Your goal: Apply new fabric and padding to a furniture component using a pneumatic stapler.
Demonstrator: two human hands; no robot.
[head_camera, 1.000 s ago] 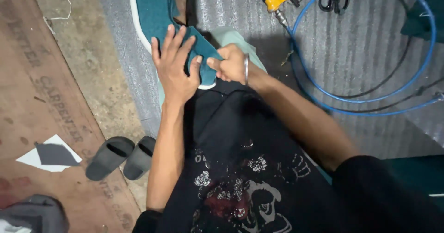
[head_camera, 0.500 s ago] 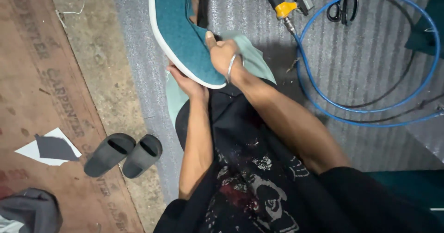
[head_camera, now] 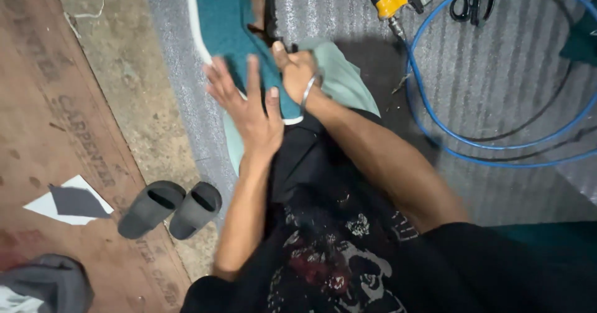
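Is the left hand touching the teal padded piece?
Touching. The head view shows the left hand spread flat on the teal padded piece, fingers overlapping its surface with no gap visible.

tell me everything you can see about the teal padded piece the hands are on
The teal padded piece looks fabric-covered, with a white foam-like edge along its left and lower rim. It lies over the grey ribbed sheet, its top cut off by the picture. The left hand lies spread on it; the right hand grips its lower right edge.
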